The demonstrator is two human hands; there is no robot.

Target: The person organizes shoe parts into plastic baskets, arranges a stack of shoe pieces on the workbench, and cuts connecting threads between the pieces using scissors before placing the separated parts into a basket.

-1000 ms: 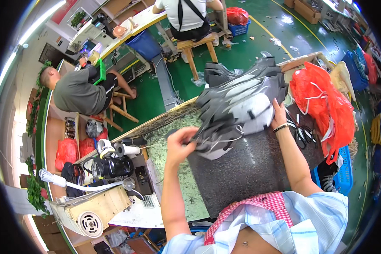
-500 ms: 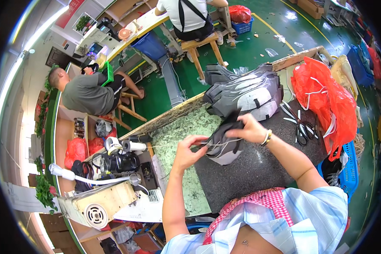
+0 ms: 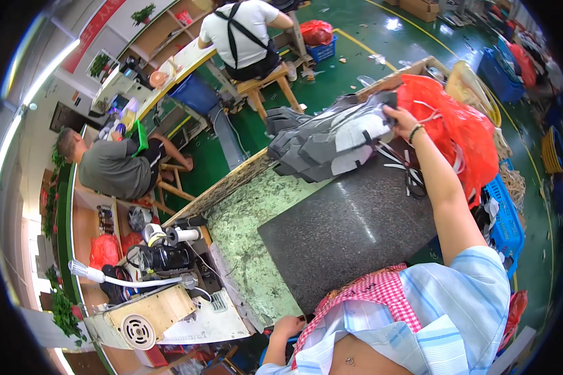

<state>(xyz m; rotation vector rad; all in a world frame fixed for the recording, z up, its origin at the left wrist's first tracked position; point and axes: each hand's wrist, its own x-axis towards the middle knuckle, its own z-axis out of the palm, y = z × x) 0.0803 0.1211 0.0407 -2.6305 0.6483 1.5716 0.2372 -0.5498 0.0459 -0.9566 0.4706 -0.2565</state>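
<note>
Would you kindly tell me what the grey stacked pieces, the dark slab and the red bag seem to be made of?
Grey stacked pieces: probably fabric or synthetic leather, matte, in thin layers. Dark slab: perhaps stone or rubber, speckled, with a glossy streak of light. Red bag: likely thin plastic film, shiny and crinkled.

The head camera (fisheye) looks down on the workbench point(image 3: 241, 240).

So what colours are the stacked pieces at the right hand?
The stacked pieces are mostly grey with whitish areas, clearest in the head view.
</note>
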